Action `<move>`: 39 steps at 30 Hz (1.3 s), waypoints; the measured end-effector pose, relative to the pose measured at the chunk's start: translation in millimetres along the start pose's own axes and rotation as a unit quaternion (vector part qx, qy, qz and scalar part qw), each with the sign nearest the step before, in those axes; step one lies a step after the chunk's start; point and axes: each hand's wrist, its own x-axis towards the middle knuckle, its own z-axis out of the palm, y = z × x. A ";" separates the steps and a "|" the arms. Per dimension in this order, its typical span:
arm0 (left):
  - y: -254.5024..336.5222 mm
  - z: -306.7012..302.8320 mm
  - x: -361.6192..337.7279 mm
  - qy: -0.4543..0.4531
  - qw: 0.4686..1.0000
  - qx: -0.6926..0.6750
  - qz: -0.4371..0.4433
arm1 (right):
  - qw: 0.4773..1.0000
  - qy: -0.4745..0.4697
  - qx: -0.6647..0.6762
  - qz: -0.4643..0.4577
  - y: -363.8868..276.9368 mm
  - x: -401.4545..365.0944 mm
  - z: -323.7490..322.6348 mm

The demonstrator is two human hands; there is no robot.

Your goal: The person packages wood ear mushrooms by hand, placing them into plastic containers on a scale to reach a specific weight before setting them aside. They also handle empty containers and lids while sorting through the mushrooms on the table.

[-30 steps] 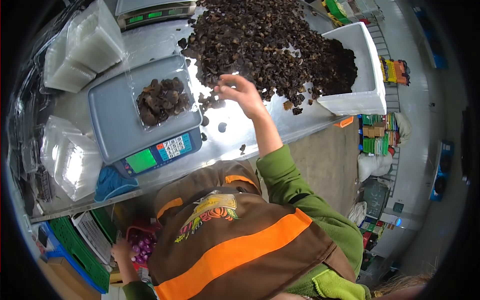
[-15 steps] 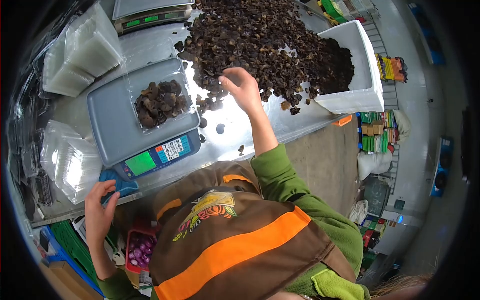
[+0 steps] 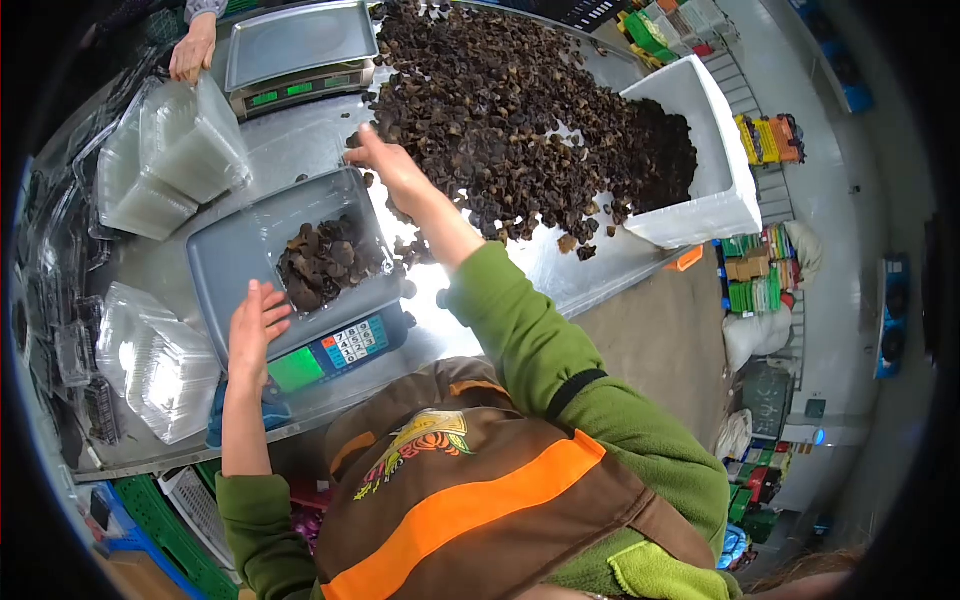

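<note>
A clear plastic tray holding dark brown mushroom-like pieces [image 3: 325,262] rests on the grey platform of a digital scale [image 3: 222,262]. My left hand [image 3: 256,325] is over the near left part of the scale, beside the tray, fingers apart and nothing in it. Beyond the tray, my right hand [image 3: 390,172] reaches to the left edge of a large heap of the same dark pieces [image 3: 500,110]. Its fingers are spread, and no piece shows in them. The scale's green display is lit, but I cannot read it.
Stacks of clear trays [image 3: 190,140] and clear lids [image 3: 155,360] lie at the left. A second scale [image 3: 300,50] stands at the back. Another person's hand [image 3: 193,50] touches the far tray stack. A white foam box [image 3: 738,180] lies tipped at the heap's right end.
My left hand has moved up and right from the table edge onto the scale area. My right hand has shifted left and away from me. Another person's hand has appeared at the tray stack.
</note>
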 end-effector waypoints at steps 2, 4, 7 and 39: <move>3.6 2.2 -2.3 0.003 0.999 -0.050 -0.019 | 1.000 -0.016 0.011 -0.016 4.4 -18.7 -11.4; 3.3 3.8 -1.7 0.003 0.995 -0.096 -0.035 | 0.996 -0.038 -0.074 -0.045 6.2 -49.5 -15.7; -9.0 1.6 -6.6 0.008 0.990 -0.135 -0.034 | 0.989 -0.048 -0.118 -0.070 62.1 -73.2 -23.8; 135.1 -167.4 -20.0 0.230 0.825 -0.309 0.414 | 0.926 -0.233 -0.262 -0.140 25.4 -117.4 58.8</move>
